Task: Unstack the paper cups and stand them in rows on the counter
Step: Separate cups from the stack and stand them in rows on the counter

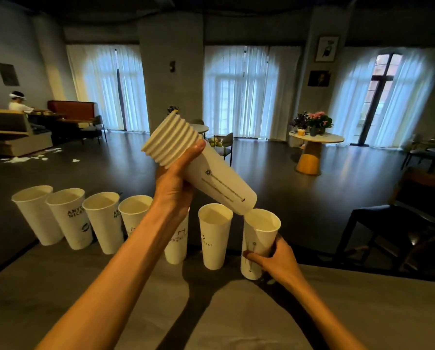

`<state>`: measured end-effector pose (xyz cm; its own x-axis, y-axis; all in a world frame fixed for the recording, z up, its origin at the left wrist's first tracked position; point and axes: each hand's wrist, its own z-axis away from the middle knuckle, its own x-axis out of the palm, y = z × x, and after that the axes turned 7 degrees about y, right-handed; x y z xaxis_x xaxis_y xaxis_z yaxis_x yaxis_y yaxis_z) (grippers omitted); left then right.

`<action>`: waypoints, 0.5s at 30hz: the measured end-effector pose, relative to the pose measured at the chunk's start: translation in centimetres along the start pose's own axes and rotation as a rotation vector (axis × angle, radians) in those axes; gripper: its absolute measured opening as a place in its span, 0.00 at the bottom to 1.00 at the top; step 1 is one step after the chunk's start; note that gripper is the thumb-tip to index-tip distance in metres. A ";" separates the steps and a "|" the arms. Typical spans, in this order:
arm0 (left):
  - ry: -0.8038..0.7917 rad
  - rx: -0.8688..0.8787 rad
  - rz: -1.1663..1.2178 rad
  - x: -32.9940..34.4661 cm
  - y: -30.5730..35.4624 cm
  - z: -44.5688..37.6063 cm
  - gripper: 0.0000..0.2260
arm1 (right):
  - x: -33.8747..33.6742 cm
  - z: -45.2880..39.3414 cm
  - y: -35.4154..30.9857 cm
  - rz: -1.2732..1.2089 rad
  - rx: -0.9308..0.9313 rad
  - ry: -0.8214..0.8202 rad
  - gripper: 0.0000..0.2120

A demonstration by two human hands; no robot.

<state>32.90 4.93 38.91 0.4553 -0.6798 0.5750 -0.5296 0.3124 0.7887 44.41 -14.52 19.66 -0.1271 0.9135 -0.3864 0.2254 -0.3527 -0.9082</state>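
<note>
Stack tilted, rims up-left, gripped by left hand; right hand grips cup.

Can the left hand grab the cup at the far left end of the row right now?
Probably not yet. The left hand already grips the stack of cups, so it has no free fingers. The far-left cup stands unblocked on the counter.

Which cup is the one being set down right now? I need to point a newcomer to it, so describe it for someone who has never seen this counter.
Start at the grey counter and follow the row of upright white cups along its far edge to the right end. The last cup there is the only one with a hand round it: the right hand grips its lower half.
</note>
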 end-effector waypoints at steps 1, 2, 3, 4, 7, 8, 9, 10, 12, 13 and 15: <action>0.008 0.019 -0.001 -0.3 -0.1 -0.2 0.30 | 0.3 -0.2 0.1 0.002 0.007 0.006 0.43; 0.022 0.026 -0.003 -0.6 -0.3 -0.4 0.31 | 0.5 -0.4 0.3 -0.001 0.015 0.015 0.43; 0.026 0.029 -0.008 -0.8 -0.5 -0.6 0.30 | 0.7 -0.6 0.3 -0.006 0.019 0.022 0.43; 0.025 0.029 -0.009 -1.0 -0.6 -0.6 0.26 | 0.8 -0.7 0.3 -0.008 0.017 0.022 0.43; -0.012 0.035 -0.008 -1.1 -0.8 -0.6 0.24 | 1.1 -1.1 0.4 -0.009 0.013 -0.001 0.43; -0.034 0.039 -0.006 -0.9 -0.8 -0.4 0.27 | 1.2 -1.1 0.5 -0.014 0.016 -0.002 0.44; -0.056 0.032 -0.011 -0.7 -0.7 -0.1 0.28 | 1.1 -1.0 0.4 -0.022 0.017 0.000 0.44; -0.078 0.018 -0.020 -0.5 -0.8 0.1 0.29 | 1.0 -1.0 0.3 -0.029 0.016 -0.004 0.44; -0.119 0.013 -0.047 0.0 -0.8 0.6 0.29 | 0.6 -0.7 0.4 -0.011 0.005 -0.043 0.47; -0.135 0.019 -0.054 0.2 -0.7 0.9 0.31 | 0.1 -0.5 0.5 0.011 0.001 -0.066 0.50; -0.153 0.012 -0.062 0.8 -0.9 1.6 0.36 | -1.6 -0.2 0.9 0.059 0.002 -0.090 0.52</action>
<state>32.66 3.06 38.28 0.3736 -0.7909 0.4847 -0.5130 0.2592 0.8184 44.98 -16.21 19.50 -0.2002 0.8692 -0.4521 0.2328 -0.4060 -0.8837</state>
